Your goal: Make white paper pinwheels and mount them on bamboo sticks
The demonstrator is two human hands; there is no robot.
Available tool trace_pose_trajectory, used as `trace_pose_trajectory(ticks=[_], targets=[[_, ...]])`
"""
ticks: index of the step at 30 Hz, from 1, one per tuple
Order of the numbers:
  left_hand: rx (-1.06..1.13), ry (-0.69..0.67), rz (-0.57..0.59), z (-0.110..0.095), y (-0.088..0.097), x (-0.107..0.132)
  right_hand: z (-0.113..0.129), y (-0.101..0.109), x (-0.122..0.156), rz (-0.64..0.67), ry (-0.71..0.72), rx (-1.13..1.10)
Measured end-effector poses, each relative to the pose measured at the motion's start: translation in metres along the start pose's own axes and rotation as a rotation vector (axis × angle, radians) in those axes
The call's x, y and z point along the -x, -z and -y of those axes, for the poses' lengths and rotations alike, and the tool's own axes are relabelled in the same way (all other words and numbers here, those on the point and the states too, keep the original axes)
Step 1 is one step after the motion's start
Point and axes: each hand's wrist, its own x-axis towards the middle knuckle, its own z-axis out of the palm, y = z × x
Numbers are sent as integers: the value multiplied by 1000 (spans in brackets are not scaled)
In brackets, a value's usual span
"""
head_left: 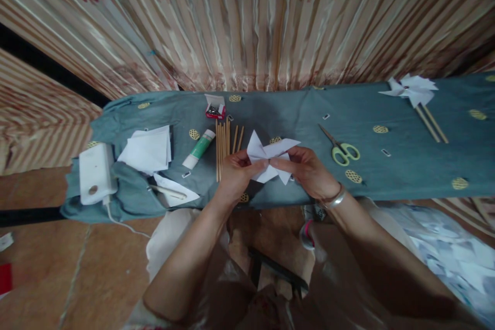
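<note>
Between my hands is a white paper pinwheel (265, 152), its blades folded in toward the middle. My left hand (236, 172) pinches it from the left, thumb pressed near the centre. From the right, my right hand (307, 171) grips the blades, its thumb also meeting the centre. The pinwheel is held just above the near part of the table. Beside my left hand lie several wooden sticks (221, 144) and a green and white glue stick (199, 148). A small red box of pins (215, 107) stands open behind the sticks.
Green-handled scissors (340, 149) lie right of my hands. Finished pinwheels on sticks (415, 90) rest at the far right. To the left are stacked white paper (149, 149), a folded paper with a pen (170, 192) and a white power bank (96, 172) with a cable. A curtain (232, 26) hangs behind the table.
</note>
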Motion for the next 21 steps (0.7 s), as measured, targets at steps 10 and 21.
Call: trace_pose_trajectory(ticks=[10,21], targets=[[-11,30,-52,0,5,0,-6,-5,-5,11,-31,-19],[-26,-99,-86,4,20,-9,-16,-4,-18,-81,7,-79]])
